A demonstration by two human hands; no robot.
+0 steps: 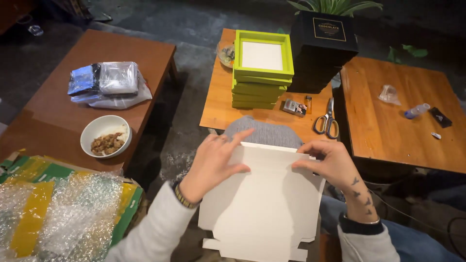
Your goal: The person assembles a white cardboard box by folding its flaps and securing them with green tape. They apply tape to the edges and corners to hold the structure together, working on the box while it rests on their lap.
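Head view | left hand flat on white cardboard sheet | right hand pinching edge

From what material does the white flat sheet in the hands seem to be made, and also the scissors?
The white flat sheet looks like thin matte cardboard: it has cut tabs and straight fold creases, and both the left hand and the right hand press on its top edge. The scissors seem to have shiny metal blades and grey handles, probably plastic.
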